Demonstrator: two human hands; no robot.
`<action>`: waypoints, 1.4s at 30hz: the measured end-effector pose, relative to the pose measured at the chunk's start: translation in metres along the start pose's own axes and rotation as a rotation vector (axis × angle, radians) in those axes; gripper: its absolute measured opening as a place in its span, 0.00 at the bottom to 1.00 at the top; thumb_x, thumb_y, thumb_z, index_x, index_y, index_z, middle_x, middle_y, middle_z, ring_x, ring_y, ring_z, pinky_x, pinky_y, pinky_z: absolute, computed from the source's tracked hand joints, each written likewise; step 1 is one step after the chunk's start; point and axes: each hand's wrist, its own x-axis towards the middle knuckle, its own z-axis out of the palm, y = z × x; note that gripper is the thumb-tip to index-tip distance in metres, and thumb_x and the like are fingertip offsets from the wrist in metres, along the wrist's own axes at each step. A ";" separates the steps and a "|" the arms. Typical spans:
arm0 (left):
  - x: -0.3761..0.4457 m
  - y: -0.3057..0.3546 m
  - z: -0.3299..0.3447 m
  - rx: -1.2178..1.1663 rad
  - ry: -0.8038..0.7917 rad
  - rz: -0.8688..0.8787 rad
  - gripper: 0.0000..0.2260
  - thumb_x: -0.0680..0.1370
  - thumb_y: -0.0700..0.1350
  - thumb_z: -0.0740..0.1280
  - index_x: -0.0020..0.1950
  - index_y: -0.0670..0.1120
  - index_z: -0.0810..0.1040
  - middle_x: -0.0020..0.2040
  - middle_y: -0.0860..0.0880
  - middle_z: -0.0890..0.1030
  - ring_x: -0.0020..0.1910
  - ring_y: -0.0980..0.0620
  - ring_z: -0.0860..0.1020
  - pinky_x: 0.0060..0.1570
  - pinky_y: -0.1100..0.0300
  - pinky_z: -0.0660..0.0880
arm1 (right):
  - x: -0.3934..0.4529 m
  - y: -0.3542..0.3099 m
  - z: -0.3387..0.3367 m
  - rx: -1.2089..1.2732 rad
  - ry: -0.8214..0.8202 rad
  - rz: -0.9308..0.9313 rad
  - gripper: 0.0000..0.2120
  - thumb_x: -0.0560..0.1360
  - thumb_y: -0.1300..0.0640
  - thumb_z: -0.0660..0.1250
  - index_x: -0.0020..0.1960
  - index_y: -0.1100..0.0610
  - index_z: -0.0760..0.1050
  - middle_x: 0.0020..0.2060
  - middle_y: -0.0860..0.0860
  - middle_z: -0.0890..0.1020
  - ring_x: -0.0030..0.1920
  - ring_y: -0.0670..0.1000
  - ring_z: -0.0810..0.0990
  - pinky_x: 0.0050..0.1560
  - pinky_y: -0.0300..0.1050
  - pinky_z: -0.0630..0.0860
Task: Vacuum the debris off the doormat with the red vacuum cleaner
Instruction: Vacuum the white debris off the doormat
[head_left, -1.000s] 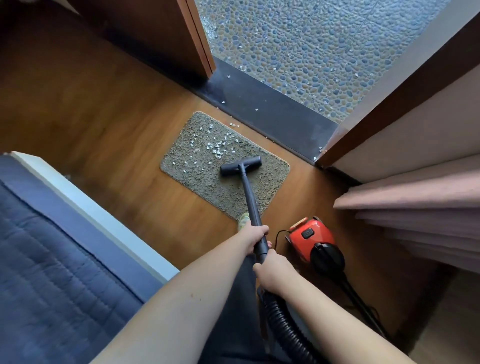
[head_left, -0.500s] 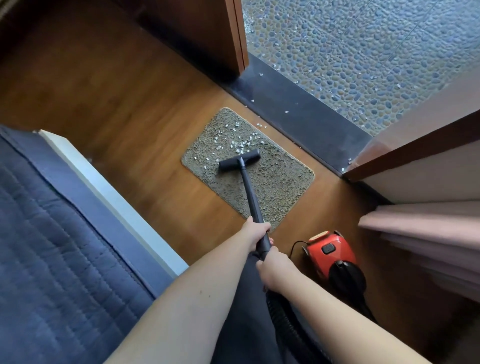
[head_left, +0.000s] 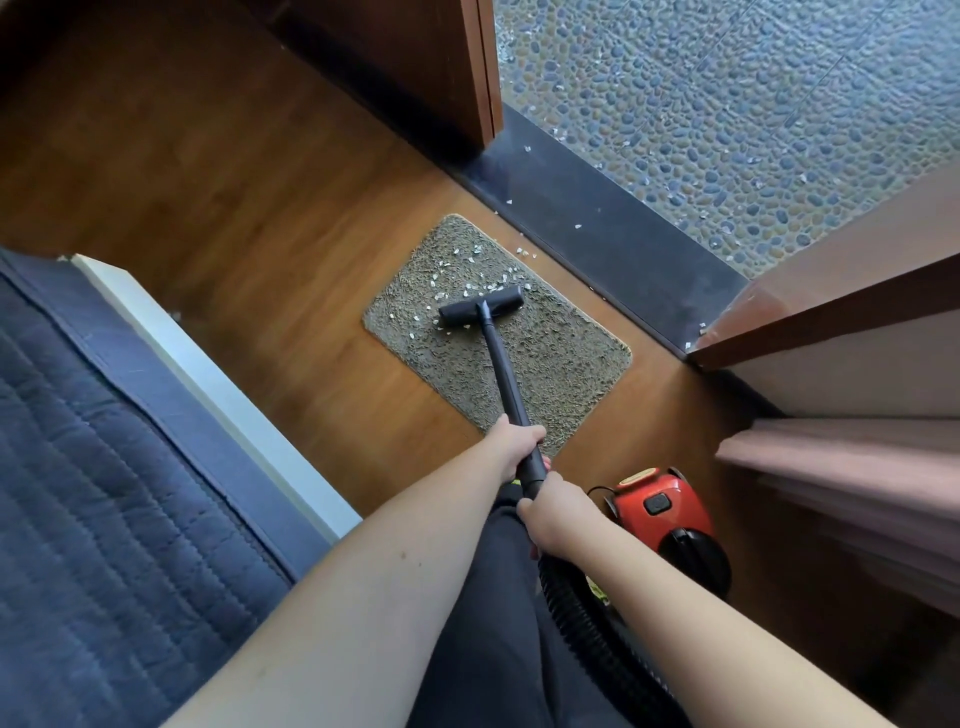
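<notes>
since the earlier frames the black floor nozzle (head_left: 480, 306) has slid farther up the doormat (head_left: 550, 358), toward its 12 o'clock end, and now sits in the thick of the white debris (head_left: 457, 273), with flakes just ahead of it at 11 to 1 o'clock and a few beside its left tip. the mat behind the nozzle, toward 5 o'clock, looks largely free of flakes. the left hand (head_left: 514, 441) wraps around the black wand (head_left: 501, 364) near its lower end, and the right hand (head_left: 550, 514) grips the same tube just below it, where the ribbed hose (head_left: 587, 608) begins. the red vacuum cleaner (head_left: 665, 514) rests on the wooden floor (head_left: 234, 182) at 4 o'clock from the mat, near the right forearm. loose flakes lie on the dark threshold (head_left: 597, 218) at 1 o'clock, with pebbled paving (head_left: 727, 104) beyond it. a blue quilted bed (head_left: 104, 493) fills the 8 o'clock side.
</notes>
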 end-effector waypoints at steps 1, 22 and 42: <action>-0.003 -0.007 0.003 -0.020 -0.003 -0.011 0.29 0.78 0.37 0.64 0.76 0.48 0.57 0.52 0.36 0.77 0.28 0.47 0.76 0.25 0.58 0.77 | -0.003 0.006 0.003 -0.003 0.002 -0.001 0.23 0.80 0.53 0.59 0.71 0.63 0.62 0.64 0.60 0.76 0.64 0.59 0.76 0.56 0.44 0.72; 0.004 -0.014 -0.032 -0.145 0.086 -0.028 0.23 0.77 0.36 0.66 0.69 0.47 0.63 0.43 0.42 0.74 0.29 0.46 0.75 0.30 0.56 0.77 | 0.013 -0.021 0.016 -0.197 -0.066 -0.057 0.22 0.80 0.52 0.59 0.70 0.62 0.64 0.64 0.60 0.75 0.63 0.59 0.76 0.59 0.45 0.73; -0.016 -0.063 -0.008 -0.214 0.048 -0.095 0.21 0.76 0.36 0.65 0.67 0.45 0.64 0.46 0.36 0.76 0.22 0.47 0.75 0.27 0.57 0.76 | -0.008 0.028 0.038 -0.216 -0.065 -0.045 0.20 0.79 0.53 0.59 0.68 0.61 0.66 0.62 0.59 0.77 0.60 0.59 0.78 0.47 0.43 0.69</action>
